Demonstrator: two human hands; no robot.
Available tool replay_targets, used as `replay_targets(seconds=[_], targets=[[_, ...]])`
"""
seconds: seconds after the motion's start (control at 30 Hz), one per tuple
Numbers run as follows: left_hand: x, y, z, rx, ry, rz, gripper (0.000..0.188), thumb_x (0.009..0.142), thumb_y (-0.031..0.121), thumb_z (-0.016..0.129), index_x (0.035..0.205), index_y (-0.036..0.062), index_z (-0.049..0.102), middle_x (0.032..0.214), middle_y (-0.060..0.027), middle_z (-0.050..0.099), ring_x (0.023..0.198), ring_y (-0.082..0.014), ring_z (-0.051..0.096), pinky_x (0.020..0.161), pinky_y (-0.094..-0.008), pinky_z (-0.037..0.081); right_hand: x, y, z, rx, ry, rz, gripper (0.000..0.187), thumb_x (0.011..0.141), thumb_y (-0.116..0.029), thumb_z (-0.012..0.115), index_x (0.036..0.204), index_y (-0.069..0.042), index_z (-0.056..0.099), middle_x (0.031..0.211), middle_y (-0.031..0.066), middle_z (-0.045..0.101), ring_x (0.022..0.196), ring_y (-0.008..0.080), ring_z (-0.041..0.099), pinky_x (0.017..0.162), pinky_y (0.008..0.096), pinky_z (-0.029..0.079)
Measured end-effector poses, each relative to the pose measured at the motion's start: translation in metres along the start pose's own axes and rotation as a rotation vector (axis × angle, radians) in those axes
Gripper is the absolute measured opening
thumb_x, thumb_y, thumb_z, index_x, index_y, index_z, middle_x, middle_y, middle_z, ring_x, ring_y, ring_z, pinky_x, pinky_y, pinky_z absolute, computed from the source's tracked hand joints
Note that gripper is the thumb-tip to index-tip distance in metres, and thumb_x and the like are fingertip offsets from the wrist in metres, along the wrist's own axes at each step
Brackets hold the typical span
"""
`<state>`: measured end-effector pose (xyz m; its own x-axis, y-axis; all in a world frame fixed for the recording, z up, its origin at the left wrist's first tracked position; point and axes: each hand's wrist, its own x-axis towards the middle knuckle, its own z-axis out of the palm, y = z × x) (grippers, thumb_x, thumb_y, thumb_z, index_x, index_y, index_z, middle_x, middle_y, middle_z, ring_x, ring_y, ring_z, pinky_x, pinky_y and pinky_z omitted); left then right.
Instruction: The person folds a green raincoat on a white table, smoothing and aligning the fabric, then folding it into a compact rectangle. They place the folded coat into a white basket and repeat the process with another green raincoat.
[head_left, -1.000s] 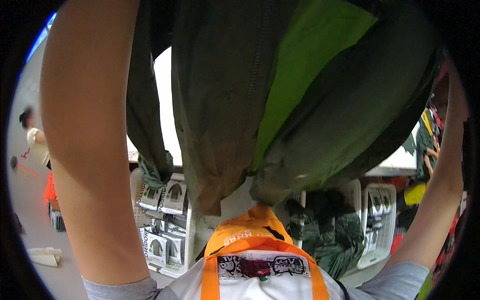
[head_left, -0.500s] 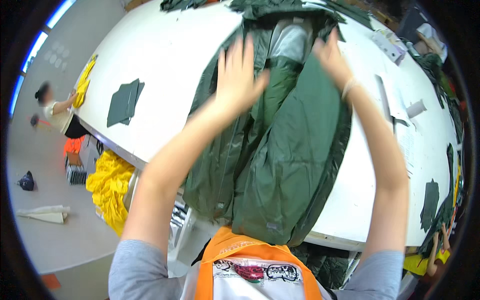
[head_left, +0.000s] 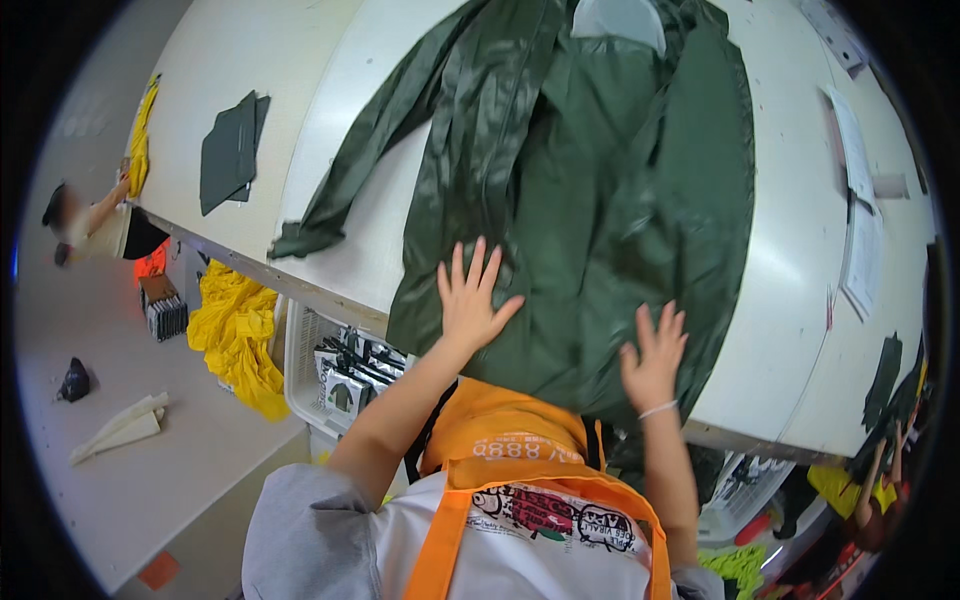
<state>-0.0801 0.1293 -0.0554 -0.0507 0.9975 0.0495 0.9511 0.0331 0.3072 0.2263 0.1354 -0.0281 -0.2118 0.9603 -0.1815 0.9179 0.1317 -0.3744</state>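
A dark green rain jacket (head_left: 575,200) lies spread on the white table, its lower part hanging toward me at the near edge. Its left sleeve (head_left: 350,175) stretches out over the bare tabletop, and a pale lining patch (head_left: 620,22) shows at the collar. My left hand (head_left: 473,305) rests flat on the jacket's lower left part, fingers spread. Lower down on the right, my right hand (head_left: 653,360) lies on the fabric near the hem, fingers extended. Neither hand grips anything.
Dark green cut pieces (head_left: 230,150) lie on the table (head_left: 330,285) at left. Below its edge are yellow fabric (head_left: 235,335) and a white basket (head_left: 305,370) of packaged items. A co-worker (head_left: 95,215) handles yellow cloth at far left. Papers (head_left: 858,240) lie at right.
My hands have come down from the collar to the jacket's lower part. The jacket front now lies flatter and wider, with the left sleeve spread out sideways.
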Motion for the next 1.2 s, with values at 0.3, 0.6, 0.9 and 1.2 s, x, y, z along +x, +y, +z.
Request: replay_targets(seconds=[0.3,0.6,0.9,1.2], targets=[[0.047,-0.031,-0.024,-1.076,0.318,-0.171,0.032,0.098,0.021,0.043,0.12,-0.0012,0.052,0.116,-0.0123,0.059,0.104,-0.0185,0.056,0.091,-0.029,0.043,0.065,-0.067,-0.034,0.143,0.291,-0.055,0.021,0.082,-0.012,0.062,0.102,-0.005,0.063,0.105,0.0165,0.058,0.098,0.0362,0.054,0.083,0.0424,0.045],[-0.013,-0.052,-0.005,-1.394,-0.043,-0.466,0.036,0.1,0.028,0.04,0.113,-0.0014,0.057,0.104,-0.0091,0.063,0.093,-0.0137,0.059,0.084,-0.0262,0.046,0.13,-0.202,0.057,0.27,0.162,0.32,0.032,0.078,-0.026,0.071,0.082,0.003,0.058,0.09,0.0224,0.064,0.085,0.0393,0.063,0.073,0.0446,0.051],[-0.015,-0.029,-0.034,-1.227,-0.401,-0.462,0.046,0.099,0.036,0.04,0.103,-0.0045,0.061,0.099,-0.0108,0.065,0.092,-0.0146,0.06,0.081,-0.0267,0.046,0.149,-0.194,0.057,0.559,0.036,0.405,0.018,0.073,-0.02,0.067,0.081,-0.004,0.069,0.084,0.0156,0.068,0.08,0.0317,0.065,0.073,0.0396,0.052],[0.019,0.062,-0.039,-2.258,-0.198,-0.677,0.03,0.091,0.036,0.059,0.096,0.0062,0.056,0.091,-0.0071,0.056,0.089,-0.0199,0.053,0.087,-0.0347,0.043,0.059,-0.153,-0.043,1.285,-0.234,0.2,0.017,0.085,-0.015,0.064,0.074,-0.003,0.061,0.058,0.0019,0.056,0.044,0.0083,0.047,0.043,0.0227,0.037]])
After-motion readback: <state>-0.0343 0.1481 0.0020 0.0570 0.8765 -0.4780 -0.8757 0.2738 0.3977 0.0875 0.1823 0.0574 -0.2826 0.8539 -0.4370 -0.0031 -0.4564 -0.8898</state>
